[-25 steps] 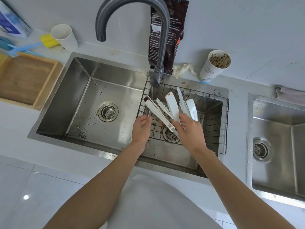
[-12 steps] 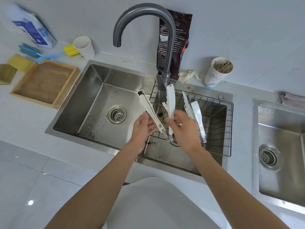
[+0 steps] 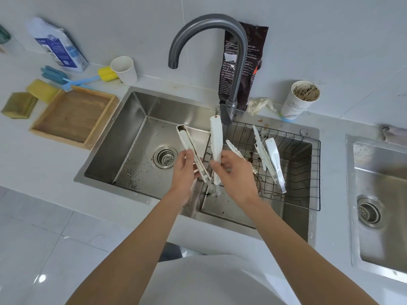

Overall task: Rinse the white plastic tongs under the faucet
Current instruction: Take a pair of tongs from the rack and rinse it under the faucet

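Two hands meet over the near part of the steel sink, above the ridge that splits its basins: the left hand has its fingers curled round one arm of the white plastic tongs, the right hand pinches the other arm between thumb and fingers, so the pair stands spread in a narrow V, hinge end nearest the person and tips pointing away. Its arms are long, flat and matt, and the left tip is caked with dark grit. Below, the left basin is brushed metal with sloping walls, speckled with dark crumbs round the drain, with open room to the left of the hands. To the right a black wire basket sits in the other basin, more tongs lying slantwise in it, near the right hand. Beyond the tips rises the grey gooseneck faucet, its spout arching out over the left basin, clear of the tips. Farthest back on the pale counter stand a wooden tray, a clean paper cup and a stained cup
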A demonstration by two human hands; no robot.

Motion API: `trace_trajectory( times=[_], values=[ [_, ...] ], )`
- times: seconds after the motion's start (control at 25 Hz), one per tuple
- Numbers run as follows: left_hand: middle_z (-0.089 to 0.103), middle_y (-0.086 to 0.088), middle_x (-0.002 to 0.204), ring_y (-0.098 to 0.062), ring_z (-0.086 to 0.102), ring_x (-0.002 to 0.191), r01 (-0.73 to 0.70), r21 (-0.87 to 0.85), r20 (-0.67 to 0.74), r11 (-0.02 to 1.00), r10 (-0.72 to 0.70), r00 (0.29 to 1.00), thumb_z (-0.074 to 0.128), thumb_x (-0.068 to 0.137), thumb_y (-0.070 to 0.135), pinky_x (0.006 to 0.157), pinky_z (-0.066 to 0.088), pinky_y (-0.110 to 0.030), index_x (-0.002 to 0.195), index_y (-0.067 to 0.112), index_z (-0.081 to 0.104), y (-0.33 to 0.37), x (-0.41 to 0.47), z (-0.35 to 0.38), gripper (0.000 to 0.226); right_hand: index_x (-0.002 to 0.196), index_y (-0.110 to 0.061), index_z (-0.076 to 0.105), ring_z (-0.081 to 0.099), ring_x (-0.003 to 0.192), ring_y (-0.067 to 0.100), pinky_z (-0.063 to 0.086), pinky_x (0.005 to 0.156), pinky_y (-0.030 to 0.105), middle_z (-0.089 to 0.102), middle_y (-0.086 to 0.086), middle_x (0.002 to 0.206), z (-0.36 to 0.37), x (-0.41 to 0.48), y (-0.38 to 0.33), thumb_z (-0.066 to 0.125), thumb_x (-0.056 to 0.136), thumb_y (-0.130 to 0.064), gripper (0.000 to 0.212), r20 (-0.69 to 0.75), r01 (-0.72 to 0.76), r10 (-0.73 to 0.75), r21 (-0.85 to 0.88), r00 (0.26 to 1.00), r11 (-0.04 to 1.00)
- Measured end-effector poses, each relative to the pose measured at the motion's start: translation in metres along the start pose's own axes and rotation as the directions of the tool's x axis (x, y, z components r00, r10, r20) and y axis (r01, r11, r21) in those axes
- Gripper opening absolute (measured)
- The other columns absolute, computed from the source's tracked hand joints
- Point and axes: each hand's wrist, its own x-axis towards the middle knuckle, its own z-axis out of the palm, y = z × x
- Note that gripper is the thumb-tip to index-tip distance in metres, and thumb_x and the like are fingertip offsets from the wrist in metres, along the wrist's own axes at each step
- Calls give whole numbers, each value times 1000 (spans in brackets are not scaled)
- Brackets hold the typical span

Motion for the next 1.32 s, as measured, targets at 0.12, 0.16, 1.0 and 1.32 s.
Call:
trace_trajectory(
  times=[0.12,0.16,1.0,1.32],
  values=[
    [64,-6,90,-15,68,73,-6,-12,22,1000,6,1000,41,104,30,74,60,-30,117,4,50,16,18,-17,30,100,-15,69,66,80,1,51,71,11,73,-11,84,21,6,-13,70,90,-30,19,-36,-29,30,4,999,1000],
    [64,-6,91,-14,68,74,-12,-1,40,1000,12,999,43,104,29,76,60,-31,113,6,51,21,25,-25,27,99,-14,69,66,79,4,52,71,13,73,-10,83,29,9,-17,70,90,-30,19,-53,-41,40,-5,998,999],
    [47,-2,74,-8,44,57,-33,167,166,985,5,986,33,107,23,48,44,-14,89,14,46,66,106,-85,23,119,-21,59,69,86,10,59,81,38,72,-5,90,90,71,-68,58,97,-37,27,-192,-156,134,-108,972,982],
    [46,1,68,-8,42,54,-28,195,213,980,-14,977,33,107,24,51,42,-19,89,12,46,67,117,-72,25,134,-17,42,65,71,20,59,67,42,68,10,88,46,155,-44,44,101,-42,41,-288,-403,384,-10,877,915]
  ],
)
